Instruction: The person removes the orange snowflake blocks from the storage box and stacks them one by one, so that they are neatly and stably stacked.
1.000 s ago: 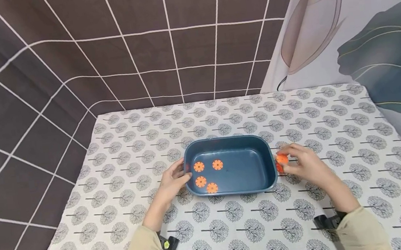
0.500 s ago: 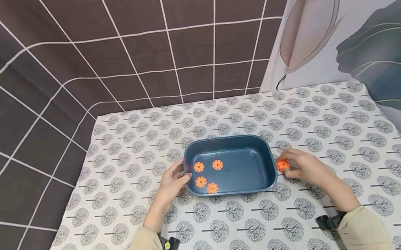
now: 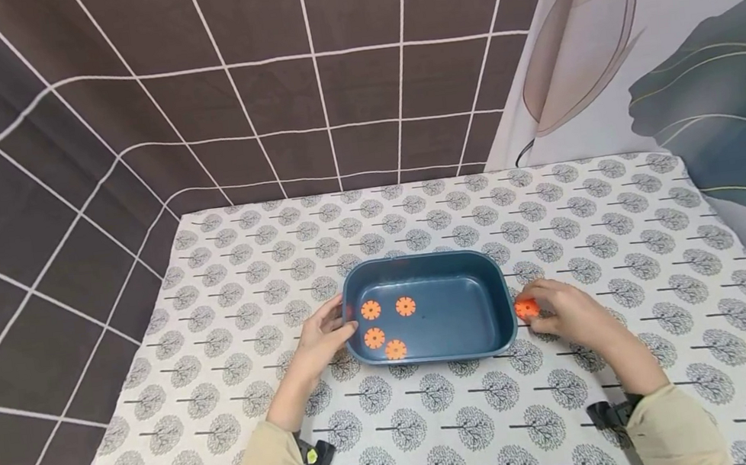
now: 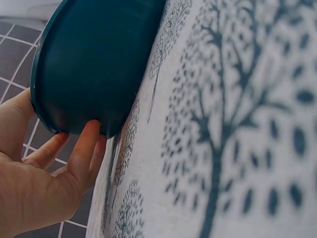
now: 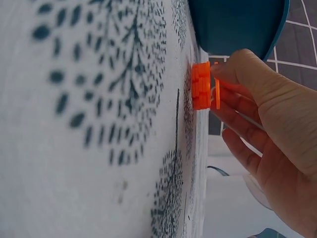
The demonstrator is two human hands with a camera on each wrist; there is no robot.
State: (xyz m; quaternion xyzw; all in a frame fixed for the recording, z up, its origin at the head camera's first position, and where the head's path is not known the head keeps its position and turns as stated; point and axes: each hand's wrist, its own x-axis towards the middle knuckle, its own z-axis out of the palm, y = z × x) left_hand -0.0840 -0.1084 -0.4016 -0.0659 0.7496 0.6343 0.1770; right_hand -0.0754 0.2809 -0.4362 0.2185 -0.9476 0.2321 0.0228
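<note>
A dark blue plastic basin [image 3: 438, 352] stands on the table. Several flat orange notched discs [image 3: 405, 306] lie apart in its left half. My left hand [image 3: 319, 342] holds the basin's left end, thumb at the rim; in the left wrist view its fingertips [image 4: 90, 126] touch the outer wall. To the right of the basin, a short stack of orange discs [image 5: 200, 86] rests on the cloth. My right hand [image 3: 571, 309] pinches one orange disc [image 5: 217, 91] close over that stack, with a narrow gap visible in the right wrist view. The right fingers partly cover the stack in the head view.
A white cloth [image 3: 342, 443] with grey tree prints covers the table. Behind it hangs a dark curtain [image 3: 357, 88] with white grid lines, and a leaf-patterned curtain [image 3: 707, 72] is at the right. A thin dark cable [image 3: 524, 154] shows at the back edge.
My right hand has come down a little, bringing the orange discs in its fingers low over the spot beside the basin. The left hand and the basin stay in place.
</note>
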